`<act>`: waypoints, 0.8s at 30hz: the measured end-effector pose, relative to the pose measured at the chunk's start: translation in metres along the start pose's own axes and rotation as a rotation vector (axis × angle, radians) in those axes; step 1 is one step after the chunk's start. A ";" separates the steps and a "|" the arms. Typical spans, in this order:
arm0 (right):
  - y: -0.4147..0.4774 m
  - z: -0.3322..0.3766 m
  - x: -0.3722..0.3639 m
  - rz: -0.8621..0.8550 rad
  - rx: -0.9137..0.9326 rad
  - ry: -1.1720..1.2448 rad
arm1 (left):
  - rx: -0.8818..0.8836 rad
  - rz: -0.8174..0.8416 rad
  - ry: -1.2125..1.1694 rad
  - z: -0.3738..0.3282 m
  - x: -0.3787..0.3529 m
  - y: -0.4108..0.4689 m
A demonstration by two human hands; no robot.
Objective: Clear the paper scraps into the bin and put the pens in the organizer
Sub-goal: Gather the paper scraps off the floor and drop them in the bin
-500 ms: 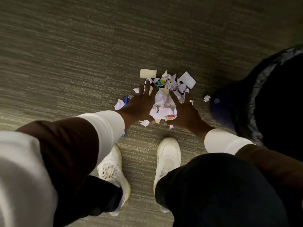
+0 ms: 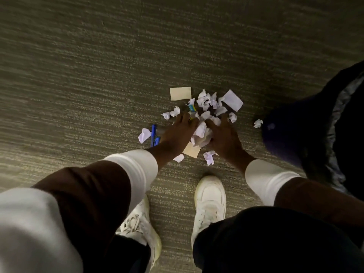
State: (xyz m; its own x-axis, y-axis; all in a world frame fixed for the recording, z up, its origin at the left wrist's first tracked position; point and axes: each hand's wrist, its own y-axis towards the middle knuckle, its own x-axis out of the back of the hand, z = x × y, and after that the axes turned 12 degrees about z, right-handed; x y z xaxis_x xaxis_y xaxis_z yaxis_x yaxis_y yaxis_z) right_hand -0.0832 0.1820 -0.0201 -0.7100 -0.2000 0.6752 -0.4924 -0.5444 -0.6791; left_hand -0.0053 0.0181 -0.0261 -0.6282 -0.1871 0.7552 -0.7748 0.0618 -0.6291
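Note:
A pile of crumpled white paper scraps (image 2: 208, 105) lies on the carpet in front of my feet. My left hand (image 2: 177, 133) and my right hand (image 2: 222, 136) press in from both sides on a wad of scraps (image 2: 201, 133) held between them. A cream note (image 2: 180, 93) lies flat at the pile's far left, another cream piece (image 2: 192, 151) under my wrists. Two blue pens (image 2: 153, 135) lie just left of my left hand, beside a loose scrap (image 2: 143, 134). The bin (image 2: 334, 123), lined with a dark bag, stands at the right.
My two white shoes (image 2: 209, 198) stand close behind the pile. A single scrap (image 2: 258, 123) lies between the pile and the bin. Striped grey-green carpet (image 2: 98, 75) stretches away on the left and ahead. No organizer is in view.
Both hands have slid a little forward and closer together around the wad. The blue pens left of my left hand are more exposed, and a cream piece shows under my wrists.

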 end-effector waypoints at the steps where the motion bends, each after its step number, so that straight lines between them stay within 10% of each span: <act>1: 0.000 0.002 0.004 -0.019 0.009 0.005 | -0.003 -0.002 -0.026 0.000 0.003 -0.002; 24: -0.222 0.013 0.173 -0.448 -0.249 0.388 | -0.017 -0.263 -0.510 -0.094 0.198 -0.159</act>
State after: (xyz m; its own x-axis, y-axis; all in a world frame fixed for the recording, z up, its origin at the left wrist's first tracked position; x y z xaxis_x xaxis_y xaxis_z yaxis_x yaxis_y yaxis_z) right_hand -0.0901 0.2573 0.2513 -0.5158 0.3376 0.7874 -0.8526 -0.2921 -0.4333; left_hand -0.0135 0.0638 0.2406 -0.3037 -0.6477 0.6987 -0.9041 -0.0355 -0.4259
